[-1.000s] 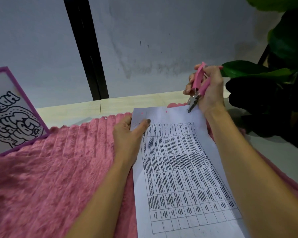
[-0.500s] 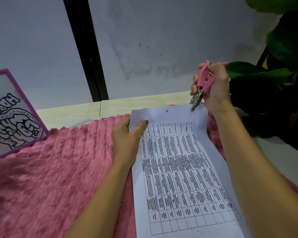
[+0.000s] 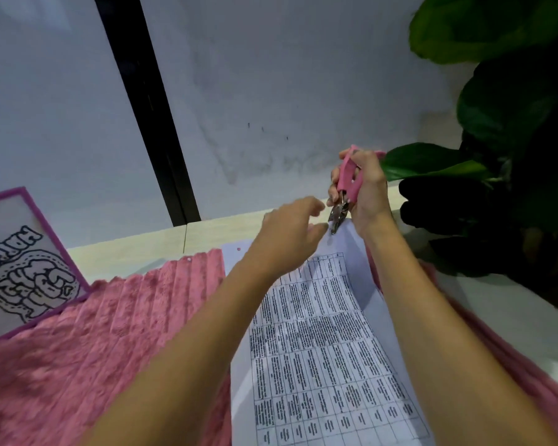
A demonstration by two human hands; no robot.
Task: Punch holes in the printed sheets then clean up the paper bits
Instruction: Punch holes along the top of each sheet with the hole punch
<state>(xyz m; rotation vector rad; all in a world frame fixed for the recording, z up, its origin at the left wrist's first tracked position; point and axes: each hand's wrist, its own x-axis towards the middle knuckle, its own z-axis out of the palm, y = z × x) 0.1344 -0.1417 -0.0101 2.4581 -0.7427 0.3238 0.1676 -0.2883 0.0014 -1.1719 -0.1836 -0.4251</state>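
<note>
A printed sheet [image 3: 319, 342] with a table of text lies on a pink ribbed fluffy mat [image 3: 103, 336]. One punched hole [image 3: 238, 249] shows near its far left corner. My right hand [image 3: 364, 191] grips a pink-handled hole punch [image 3: 343, 191], whose metal jaws touch the sheet's far right corner. My left hand [image 3: 290, 236] hovers blurred over the sheet's far edge, fingers spread, holding nothing. A small white paper bit [image 3: 189, 259] lies at the mat's far edge.
A purple-framed picture [image 3: 23, 262] with graffiti lettering leans at the left. Large green plant leaves [image 3: 496, 162] crowd the right side. A pale wooden tabletop [image 3: 136, 252] meets a grey wall with a black vertical strip [image 3: 149, 107] behind.
My left hand left the sheet's left edge and swung up and right toward the punch. My right hand with the punch stayed at the far right corner.
</note>
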